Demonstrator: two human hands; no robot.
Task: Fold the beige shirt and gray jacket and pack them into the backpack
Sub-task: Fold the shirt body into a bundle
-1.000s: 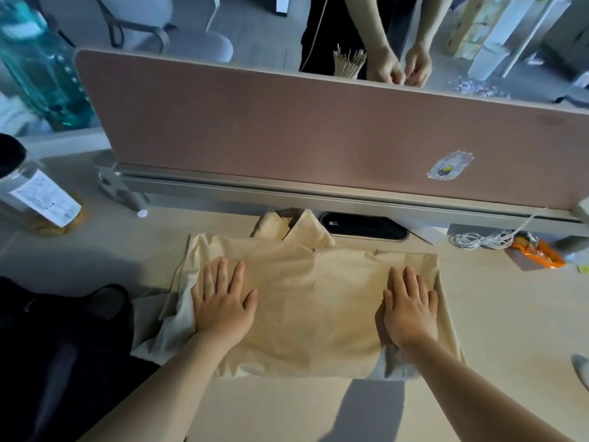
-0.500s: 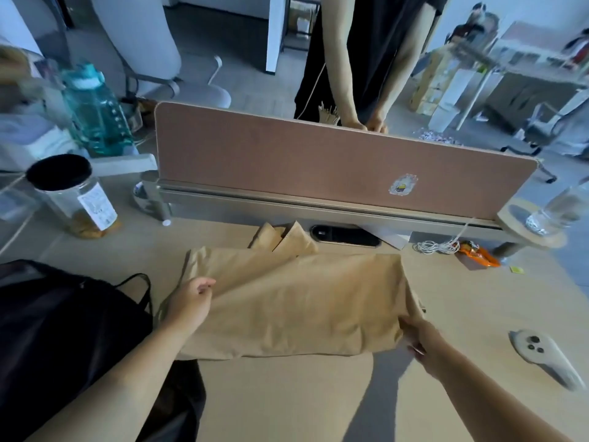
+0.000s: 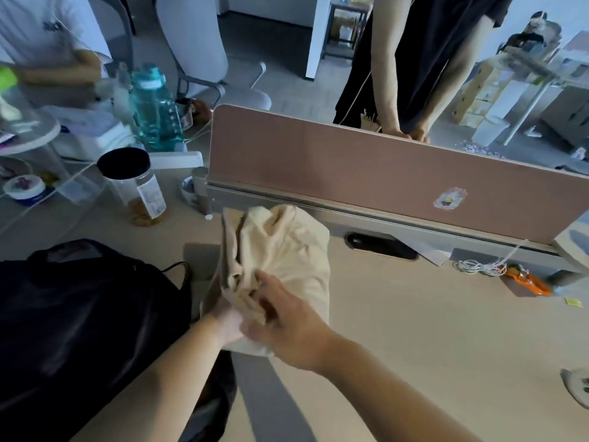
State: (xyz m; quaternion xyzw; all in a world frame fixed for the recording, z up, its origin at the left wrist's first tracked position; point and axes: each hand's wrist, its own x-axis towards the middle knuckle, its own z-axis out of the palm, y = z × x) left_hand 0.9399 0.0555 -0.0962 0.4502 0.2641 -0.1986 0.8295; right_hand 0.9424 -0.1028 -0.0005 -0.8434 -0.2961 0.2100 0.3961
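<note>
Head view. The folded beige cotton shirt (image 3: 280, 260) stands gathered into a compact bundle above the pale wooden bench (image 3: 430, 330), just right of the black fabric backpack (image 3: 79, 314), which lies at the bench's left edge. The right hand (image 3: 287, 327) reaches across from the lower right, fingers curled into the bundle's near folds and closed on the cloth. The left hand (image 3: 228, 323) sits under and behind the bundle, largely hidden by the right hand and the cloth; it appears to cup the shirt from below, though how far its fingers close cannot be told. Both forearms converge at the bundle's near end.

The step in hand is judged to be carrying the shirt to the backpack. To do it well, both hands should keep the layers pinched together so the folds do not slip open, hold the bundle level, and lead its narrow end toward the bag's opening, whose position is not clear here. No gray jacket is identifiable in this view. A pink-brown desk divider panel (image 3: 366, 173) stands behind the shirt.
</note>
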